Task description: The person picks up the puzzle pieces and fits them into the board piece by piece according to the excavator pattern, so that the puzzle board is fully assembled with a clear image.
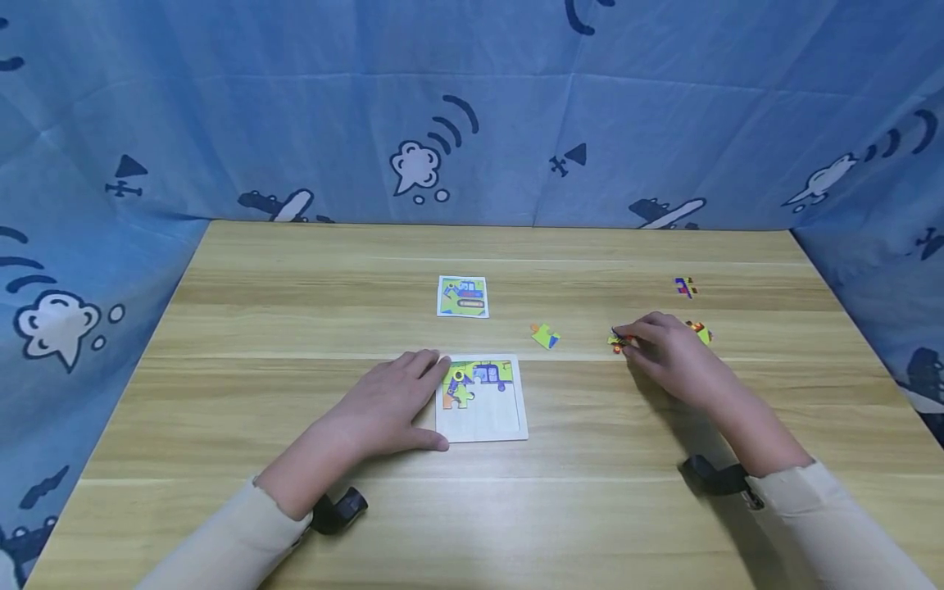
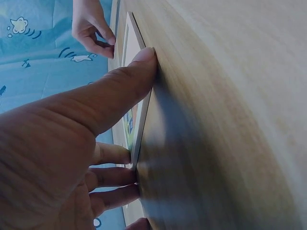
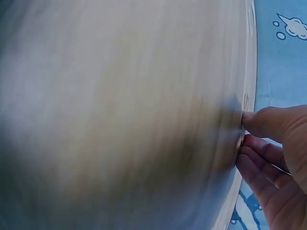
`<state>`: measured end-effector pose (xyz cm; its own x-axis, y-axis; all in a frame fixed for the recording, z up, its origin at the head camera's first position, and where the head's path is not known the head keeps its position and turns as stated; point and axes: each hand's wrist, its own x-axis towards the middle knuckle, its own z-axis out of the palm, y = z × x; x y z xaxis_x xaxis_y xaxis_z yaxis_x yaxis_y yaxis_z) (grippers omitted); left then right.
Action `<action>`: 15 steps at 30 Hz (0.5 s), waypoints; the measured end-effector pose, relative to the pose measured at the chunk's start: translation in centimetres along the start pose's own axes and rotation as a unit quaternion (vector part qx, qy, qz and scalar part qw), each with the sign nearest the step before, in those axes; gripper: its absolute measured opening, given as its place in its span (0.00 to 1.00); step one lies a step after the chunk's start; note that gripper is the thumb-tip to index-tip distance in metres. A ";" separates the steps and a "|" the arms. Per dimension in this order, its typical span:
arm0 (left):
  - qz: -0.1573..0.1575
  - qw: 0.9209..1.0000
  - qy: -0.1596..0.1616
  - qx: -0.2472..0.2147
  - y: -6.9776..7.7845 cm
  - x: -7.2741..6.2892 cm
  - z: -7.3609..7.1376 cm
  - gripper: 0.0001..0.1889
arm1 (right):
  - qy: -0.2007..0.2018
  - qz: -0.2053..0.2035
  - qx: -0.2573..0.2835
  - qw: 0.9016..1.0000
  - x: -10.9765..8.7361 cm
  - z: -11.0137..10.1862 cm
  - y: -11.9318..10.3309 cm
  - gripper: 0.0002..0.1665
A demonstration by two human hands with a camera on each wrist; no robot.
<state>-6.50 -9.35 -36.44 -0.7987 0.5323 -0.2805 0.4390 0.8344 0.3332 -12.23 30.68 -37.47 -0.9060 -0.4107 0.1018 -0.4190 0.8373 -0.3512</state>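
A square puzzle board [image 1: 487, 422] lies on the table, with several joined pieces [image 1: 479, 378] along its top and left showing part of a blue vehicle. My left hand [image 1: 387, 401] rests at the board's left side, its thumb near the lower corner and its fingers along the upper left edge. Further right, my right hand [image 1: 667, 356] pinches a small green and orange puzzle piece [image 1: 615, 339] low over the table between thumb and fingertips. In the right wrist view those fingertips [image 3: 247, 120] meet at table level, and the piece is mostly hidden.
Behind the board lies a square picture card [image 1: 462, 297] of a blue digger. A loose green puzzle piece [image 1: 546, 336] sits between board and right hand. More loose pieces [image 1: 699, 331] lie beyond the right hand, with a small multicoloured cluster [image 1: 686, 287] further back. Blue curtain [image 1: 472, 106] surrounds the table.
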 end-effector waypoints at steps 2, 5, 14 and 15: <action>-0.001 1.000 0.000 0.000 0.0 0.0 0.0 0.55 | -0.005 0.007 -0.003 1.000 0.1 0.0 0.0 0.17; -0.002 1.000 -0.001 -0.002 0.0 0.0 0.0 0.55 | -0.017 0.016 -0.007 1.000 0.2 -0.1 0.0 0.17; 0.002 1.000 0.000 -0.002 0.0 0.0 0.0 0.55 | -0.023 0.017 -0.005 1.000 0.2 -0.2 -0.1 0.18; 0.001 1.000 -0.001 -0.002 0.0 0.0 0.0 0.55 | -0.025 0.019 -0.001 1.000 0.1 -0.2 -0.3 0.18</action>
<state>-6.50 -9.31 -36.40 -0.7969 0.5345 -0.2815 0.4391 0.8326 0.3376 -12.26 30.46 -37.22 -0.9170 -0.3965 0.0426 -0.3853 0.8533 -0.3515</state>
